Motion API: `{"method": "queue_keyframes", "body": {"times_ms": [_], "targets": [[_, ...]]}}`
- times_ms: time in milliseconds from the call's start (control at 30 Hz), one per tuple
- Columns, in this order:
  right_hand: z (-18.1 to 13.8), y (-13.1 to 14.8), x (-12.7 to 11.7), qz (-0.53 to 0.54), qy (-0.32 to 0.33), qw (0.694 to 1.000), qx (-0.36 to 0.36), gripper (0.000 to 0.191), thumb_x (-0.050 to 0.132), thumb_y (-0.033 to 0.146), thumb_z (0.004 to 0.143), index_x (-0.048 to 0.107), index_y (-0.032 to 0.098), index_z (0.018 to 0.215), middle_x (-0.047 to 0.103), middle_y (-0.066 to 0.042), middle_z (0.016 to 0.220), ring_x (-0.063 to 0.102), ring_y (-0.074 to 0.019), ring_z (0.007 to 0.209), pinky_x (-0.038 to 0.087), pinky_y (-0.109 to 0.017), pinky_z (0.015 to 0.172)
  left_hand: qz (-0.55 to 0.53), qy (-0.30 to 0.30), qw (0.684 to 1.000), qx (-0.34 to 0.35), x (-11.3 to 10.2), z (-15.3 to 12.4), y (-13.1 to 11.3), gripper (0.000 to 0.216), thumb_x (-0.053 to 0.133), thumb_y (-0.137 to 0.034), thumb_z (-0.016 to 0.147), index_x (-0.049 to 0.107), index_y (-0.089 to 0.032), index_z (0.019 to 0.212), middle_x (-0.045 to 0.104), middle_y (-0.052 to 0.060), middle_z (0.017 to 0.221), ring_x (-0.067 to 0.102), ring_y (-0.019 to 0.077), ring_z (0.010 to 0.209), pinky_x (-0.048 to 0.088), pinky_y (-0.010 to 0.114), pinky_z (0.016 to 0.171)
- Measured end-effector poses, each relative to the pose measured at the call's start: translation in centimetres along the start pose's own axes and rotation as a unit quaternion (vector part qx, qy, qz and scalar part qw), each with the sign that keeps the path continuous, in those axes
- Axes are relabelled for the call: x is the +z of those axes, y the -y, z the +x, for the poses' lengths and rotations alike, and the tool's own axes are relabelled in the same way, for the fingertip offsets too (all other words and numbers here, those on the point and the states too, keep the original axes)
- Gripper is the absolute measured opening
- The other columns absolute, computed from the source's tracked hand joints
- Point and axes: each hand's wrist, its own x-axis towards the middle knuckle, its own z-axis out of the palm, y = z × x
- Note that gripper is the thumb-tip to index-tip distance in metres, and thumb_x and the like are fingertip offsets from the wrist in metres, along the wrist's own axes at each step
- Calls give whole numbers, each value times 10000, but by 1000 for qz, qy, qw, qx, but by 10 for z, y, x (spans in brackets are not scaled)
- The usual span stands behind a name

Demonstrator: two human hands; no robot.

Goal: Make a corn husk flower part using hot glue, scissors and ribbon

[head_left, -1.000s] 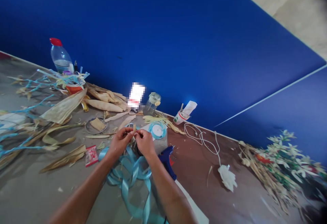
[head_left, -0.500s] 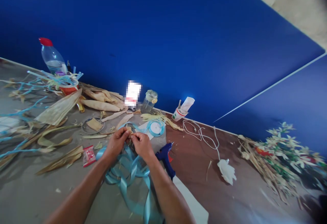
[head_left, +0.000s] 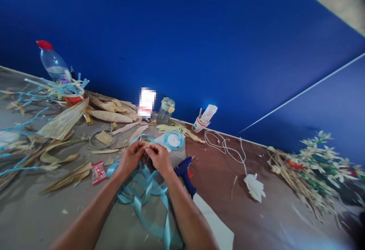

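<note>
My left hand [head_left: 131,158] and my right hand [head_left: 160,159] meet fingertip to fingertip, both closed in a pinch. Between them shows a small tan piece of corn husk [head_left: 147,143], its lower part hidden by my fingers. Loose loops of light blue satin ribbon [head_left: 138,202] lie below and between my forearms. Just beyond my right hand sits a ribbon spool [head_left: 173,140] on a white sheet. A blue glue gun [head_left: 185,172] lies to the right of my right wrist.
Dried corn husks [head_left: 114,117] and a red candy wrapper [head_left: 98,173] lie on the left. At the blue wall stand a water bottle [head_left: 54,62], a glass jar [head_left: 165,111] and a paper cup [head_left: 199,124]. A white cable [head_left: 225,149] and a flower bunch [head_left: 322,162] are on the right.
My fingertips have shifted slightly around the husk piece, and both hands stay together. The view has turned a little; the ribbon and tools lie as before.
</note>
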Motion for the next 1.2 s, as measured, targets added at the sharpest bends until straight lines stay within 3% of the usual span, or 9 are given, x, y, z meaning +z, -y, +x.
{"method": "queue_keyframes", "body": {"times_ms": [133, 333, 500, 633, 767, 933, 1067, 1200], "targets": [[2, -3, -2, 20, 12, 999, 22, 154, 546, 260, 731, 625, 162, 645, 605, 20, 604, 516, -111, 584, 399, -216, 588, -8, 42, 999, -16, -2, 1, 0, 301, 639, -468, 690, 583, -172, 690, 597, -22, 555, 539, 117, 437, 420, 239, 471], [1, -8, -6, 69, 27, 994, 75, 175, 547, 295, 726, 609, 166, 625, 528, 48, 536, 437, -90, 523, 360, -199, 535, 7, 78, 996, -45, -2, 0, -3, 308, 654, -465, 677, 577, -167, 699, 594, -17, 542, 537, 115, 424, 389, 228, 449], [2, -6, -21, -58, 29, 998, 13, 193, 527, 311, 797, 653, 168, 771, 600, 6, 669, 520, -121, 628, 412, -223, 622, -19, 35, 998, -46, -3, -1, -5, 307, 652, -459, 680, 550, -170, 699, 640, 3, 577, 589, 141, 460, 431, 245, 486], [-5, 5, -40, -297, 93, 950, 2, 274, 602, 336, 780, 645, 191, 1009, 632, -77, 1006, 590, -188, 889, 423, -284, 788, -61, -38, 996, -52, -8, 2, -4, 289, 671, -425, 676, 545, -171, 734, 672, 10, 628, 633, 155, 527, 479, 266, 559], [-16, 17, -41, -458, 137, 878, 26, 333, 565, 365, 805, 594, 184, 1083, 599, -114, 1066, 605, -236, 919, 418, -342, 795, -92, -58, 993, -46, -9, 3, -2, 271, 680, -401, 677, 548, -171, 735, 683, 10, 677, 631, 137, 537, 490, 266, 584], [-25, 17, -30, -527, 115, 841, 19, 307, 559, 366, 804, 573, 182, 1050, 573, -132, 1078, 621, -251, 869, 419, -364, 762, -104, -50, 992, -55, -7, 2, -2, 277, 697, -394, 658, 562, -165, 735, 679, 6, 768, 602, 104, 521, 480, 244, 576], [-26, 12, -26, -540, 119, 833, -7, 256, 541, 298, 815, 567, 175, 1039, 618, -126, 994, 625, -262, 873, 418, -364, 749, -93, -83, 991, -50, -7, 3, 1, 286, 719, -397, 615, 572, -164, 691, 585, -41, 602, 537, 87, 483, 428, 206, 503], [-24, 13, -27, -544, 143, 827, -7, 234, 505, 231, 830, 564, 167, 1048, 660, -122, 948, 633, -249, 870, 414, -354, 748, -79, -86, 992, -48, -7, 4, 3, 271, 709, -389, 625, 566, -163, 669, 546, -47, 566, 498, 76, 466, 392, 193, 476]]}}
